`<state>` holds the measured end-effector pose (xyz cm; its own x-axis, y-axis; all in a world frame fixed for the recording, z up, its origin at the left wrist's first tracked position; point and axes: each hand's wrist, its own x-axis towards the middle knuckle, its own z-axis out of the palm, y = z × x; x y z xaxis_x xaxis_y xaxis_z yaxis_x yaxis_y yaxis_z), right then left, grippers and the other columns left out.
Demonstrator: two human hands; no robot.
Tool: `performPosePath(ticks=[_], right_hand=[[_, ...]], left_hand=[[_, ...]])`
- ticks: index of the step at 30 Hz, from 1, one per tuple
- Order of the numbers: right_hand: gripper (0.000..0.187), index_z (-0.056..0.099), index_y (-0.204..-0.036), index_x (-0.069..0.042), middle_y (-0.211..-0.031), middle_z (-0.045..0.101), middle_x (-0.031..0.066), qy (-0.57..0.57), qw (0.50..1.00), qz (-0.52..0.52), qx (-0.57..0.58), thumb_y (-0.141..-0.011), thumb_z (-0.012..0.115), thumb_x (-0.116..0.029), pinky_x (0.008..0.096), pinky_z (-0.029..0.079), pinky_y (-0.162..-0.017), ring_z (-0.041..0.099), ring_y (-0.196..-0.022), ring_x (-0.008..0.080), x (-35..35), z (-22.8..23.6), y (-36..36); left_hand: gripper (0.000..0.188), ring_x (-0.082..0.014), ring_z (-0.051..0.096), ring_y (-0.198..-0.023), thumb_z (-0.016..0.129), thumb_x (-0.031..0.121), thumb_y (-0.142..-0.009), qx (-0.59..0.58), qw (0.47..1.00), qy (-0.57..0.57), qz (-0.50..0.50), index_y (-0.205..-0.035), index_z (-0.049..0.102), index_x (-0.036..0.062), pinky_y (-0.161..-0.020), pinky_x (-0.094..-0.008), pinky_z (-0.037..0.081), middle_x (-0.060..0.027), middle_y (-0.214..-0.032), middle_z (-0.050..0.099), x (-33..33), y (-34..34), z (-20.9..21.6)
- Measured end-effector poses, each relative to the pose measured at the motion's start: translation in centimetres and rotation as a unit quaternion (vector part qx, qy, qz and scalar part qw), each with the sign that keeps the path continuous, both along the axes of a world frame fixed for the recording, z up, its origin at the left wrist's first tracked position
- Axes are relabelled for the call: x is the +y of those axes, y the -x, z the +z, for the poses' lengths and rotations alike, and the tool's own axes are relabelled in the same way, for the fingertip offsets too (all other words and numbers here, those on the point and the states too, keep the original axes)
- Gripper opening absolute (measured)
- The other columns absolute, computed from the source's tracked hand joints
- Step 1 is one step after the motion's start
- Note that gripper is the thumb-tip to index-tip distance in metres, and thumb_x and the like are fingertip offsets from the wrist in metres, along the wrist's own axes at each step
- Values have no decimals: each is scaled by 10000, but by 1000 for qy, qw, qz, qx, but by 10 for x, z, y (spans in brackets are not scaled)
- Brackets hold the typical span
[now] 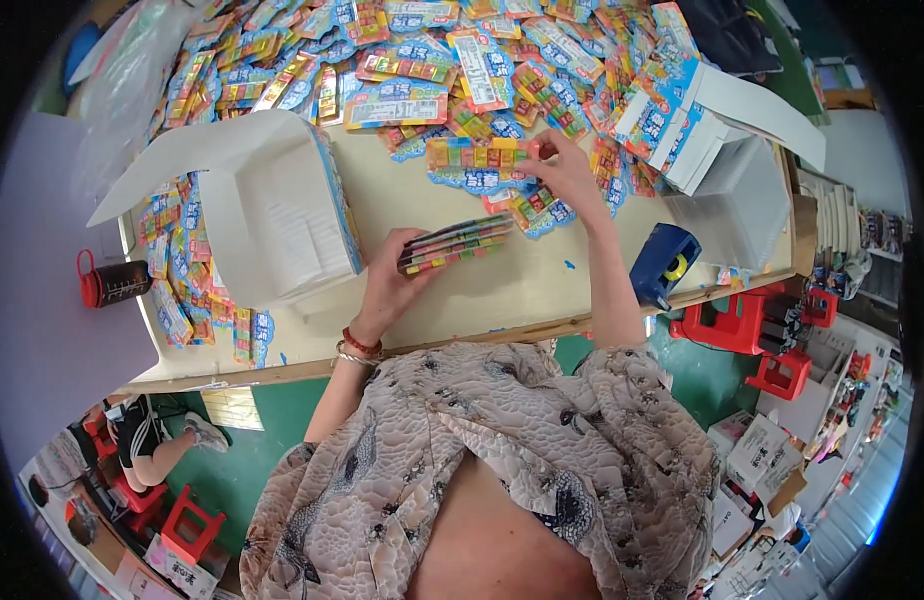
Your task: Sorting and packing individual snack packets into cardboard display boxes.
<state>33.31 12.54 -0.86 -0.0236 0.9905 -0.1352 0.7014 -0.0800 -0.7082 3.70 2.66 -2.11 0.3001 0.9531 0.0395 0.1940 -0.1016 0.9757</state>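
Note:
My left hand (392, 283) is closed around one end of a small stack of flat packs (460, 246), held edge-up over the near part of the table. Each pack has bright blue and orange card with a row of small coloured pieces. Just beyond the stack, my right hand (570, 180) pinches the right end of a single pack (474, 156), which faces up at the edge of the pile. A broad pile of similar packs (402, 62) covers the far side of the table.
An open white box (282, 215) stands left of my hands. To the right are a printed carton (672, 125), a clear plastic bin (747, 200) and a blue tape dispenser (664, 262). A red-capped bottle (115, 282) lies at far left. Red stools (727, 322) stand below.

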Motion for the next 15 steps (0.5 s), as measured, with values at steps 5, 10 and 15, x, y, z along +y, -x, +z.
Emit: performPosePath(ticks=[5, 10, 15], right_hand=[[191, 571, -1015, -17, -847, 588, 44, 35, 984, 71, 159, -830, 619, -10, 266, 511, -703, 626, -776, 116, -7, 70, 9], [221, 551, -1045, -72, -904, 627, 94, -131, 934, 321, -82, -829, 596, -89, 339, 519, -727, 640, -837, 259, -26, 116, 68], [144, 546, -978, -43, -917, 623, 144, -91, 928, 348, -102, -840, 556, -83, 432, 494, -715, 620, -880, 337, -44, 78, 117]], left_hand=[[488, -249, 591, -979, 766, 1, -704, 77, 989, -100, -80, -1133, 538, 49, -841, -334, 503, -110, -1042, 568, 0, 6, 17], [611, -299, 598, -972, 726, 2, -745, 148, 968, -174, -99, -1282, 442, 73, -814, -359, 529, -168, -1232, 460, -9, 10, 8], [898, -272, 588, -1037, 730, -3, -761, -114, 993, -24, -25, -1455, 168, 96, -837, -352, 531, -194, -1328, 406, -18, -9, -15]])
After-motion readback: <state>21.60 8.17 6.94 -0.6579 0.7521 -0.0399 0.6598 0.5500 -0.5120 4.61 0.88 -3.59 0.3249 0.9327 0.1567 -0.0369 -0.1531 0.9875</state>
